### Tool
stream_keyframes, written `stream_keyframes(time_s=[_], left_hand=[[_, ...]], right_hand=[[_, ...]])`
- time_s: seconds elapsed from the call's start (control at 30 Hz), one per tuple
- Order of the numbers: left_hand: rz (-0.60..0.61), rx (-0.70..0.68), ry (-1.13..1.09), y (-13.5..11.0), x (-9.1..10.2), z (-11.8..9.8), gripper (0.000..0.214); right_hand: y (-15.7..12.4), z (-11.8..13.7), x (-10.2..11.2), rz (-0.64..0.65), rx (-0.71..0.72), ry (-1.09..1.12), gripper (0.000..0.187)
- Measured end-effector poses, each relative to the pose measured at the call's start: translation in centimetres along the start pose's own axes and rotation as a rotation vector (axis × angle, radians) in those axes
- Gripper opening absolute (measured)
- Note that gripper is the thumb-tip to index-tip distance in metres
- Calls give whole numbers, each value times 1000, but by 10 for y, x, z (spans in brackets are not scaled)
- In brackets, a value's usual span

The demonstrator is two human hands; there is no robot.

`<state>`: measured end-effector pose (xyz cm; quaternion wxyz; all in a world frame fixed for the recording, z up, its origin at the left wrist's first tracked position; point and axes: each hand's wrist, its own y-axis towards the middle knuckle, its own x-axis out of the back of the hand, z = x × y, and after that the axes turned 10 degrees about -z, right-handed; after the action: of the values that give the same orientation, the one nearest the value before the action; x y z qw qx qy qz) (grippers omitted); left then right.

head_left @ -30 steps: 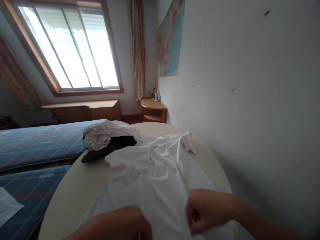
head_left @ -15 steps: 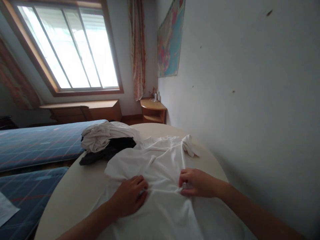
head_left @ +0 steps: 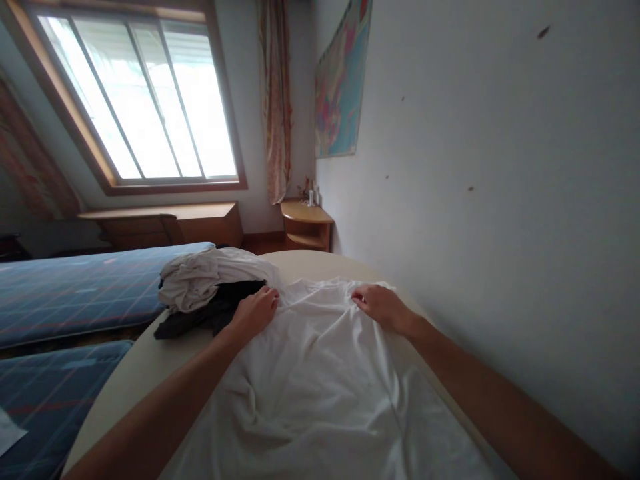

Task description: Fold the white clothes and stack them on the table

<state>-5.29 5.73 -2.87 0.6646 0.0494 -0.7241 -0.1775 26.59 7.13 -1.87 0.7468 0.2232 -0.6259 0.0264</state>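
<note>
A white shirt (head_left: 320, 380) lies spread over a round beige table (head_left: 145, 367). My left hand (head_left: 255, 310) rests on the shirt's far left corner, fingers curled down onto the cloth beside a dark garment. My right hand (head_left: 380, 305) presses the shirt's far right corner near the wall, fingers bent over the fabric. Both arms reach forward across the shirt.
A pile with a crumpled white garment (head_left: 205, 273) on top of a dark garment (head_left: 200, 317) sits at the table's far left. A grey wall (head_left: 500, 200) borders the table on the right. Blue plaid beds (head_left: 75, 293) lie left, and a wooden corner shelf (head_left: 306, 223) stands behind.
Both hands slid from the near middle of the shirt up to its far corners. The bunched sleeve at the far right is now flattened under my right hand.
</note>
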Motion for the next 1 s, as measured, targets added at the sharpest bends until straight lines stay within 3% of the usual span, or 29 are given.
stream_keyframes(time_s=[0.27, 0.47, 0.63, 0.77, 0.9, 1.0], left_hand=[[157, 97, 109, 27, -28, 5, 31], [246, 96, 127, 39, -27, 2, 32], [280, 63, 138, 41, -11, -7, 33], [242, 32, 152, 50, 18, -8, 30], [219, 51, 209, 63, 48, 4, 28], [321, 39, 224, 59, 50, 19, 20]], right_hand=[[49, -36, -43, 10, -271, -142, 32], [57, -46, -62, 15, -394, -170, 36], [54, -52, -66, 24, -452, -161, 34], [55, -54, -65, 11, -491, -145, 32], [60, -51, -62, -24, -520, -128, 35], [61, -46, -62, -34, -509, -110, 34]])
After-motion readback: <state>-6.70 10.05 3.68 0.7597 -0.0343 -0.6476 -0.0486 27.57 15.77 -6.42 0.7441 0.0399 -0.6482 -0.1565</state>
